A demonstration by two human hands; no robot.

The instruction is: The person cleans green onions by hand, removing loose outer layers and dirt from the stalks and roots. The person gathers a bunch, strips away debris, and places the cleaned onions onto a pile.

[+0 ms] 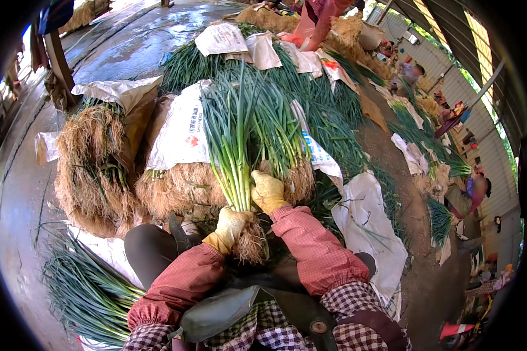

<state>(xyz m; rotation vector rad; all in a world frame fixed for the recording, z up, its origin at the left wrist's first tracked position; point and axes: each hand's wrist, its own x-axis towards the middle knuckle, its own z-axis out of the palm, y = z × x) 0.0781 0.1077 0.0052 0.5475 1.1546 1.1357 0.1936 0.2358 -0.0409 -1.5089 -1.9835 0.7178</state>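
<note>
A bunch of green onions (235,169) stands upright before me, its white stems low and its green leaves pointing away. My left hand (229,229), in a yellow glove, is closed round the base of the bunch, just above the shaggy brown roots (250,241). Higher up on the right side, my right hand (268,192), gloved too, has its fingers curled against the stems; its fingertips are partly hidden. Right behind lies a pile of green onions (275,126) with roots toward me, partly under a white woven sack (178,131).
At the left sits a root-heavy bundle (93,152) wrapped in sacking. More green onions (88,292) lie by my left knee, and a crumpled white sack (372,228) by my right. Another person's red sleeve (325,23) shows at the top. Several people work along the right wall (462,99).
</note>
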